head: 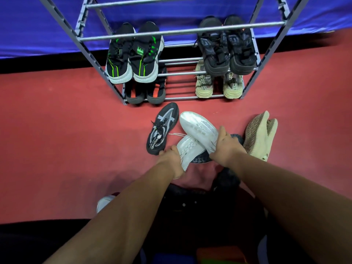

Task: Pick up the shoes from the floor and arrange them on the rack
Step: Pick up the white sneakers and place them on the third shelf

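Between both hands, white shoes [198, 130]

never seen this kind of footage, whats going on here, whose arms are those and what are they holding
There is no machine here. The single picture comes from a camera worn on a person's head, looking down at their own bare arms. The left hand and right hand each grip one white sneaker: the left holds the nearer one, the right the farther one. On the red floor beside them lie a black sneaker with grey markings and a beige shoe lying sole-up. Ahead stands a grey metal shoe rack already holding four pairs.
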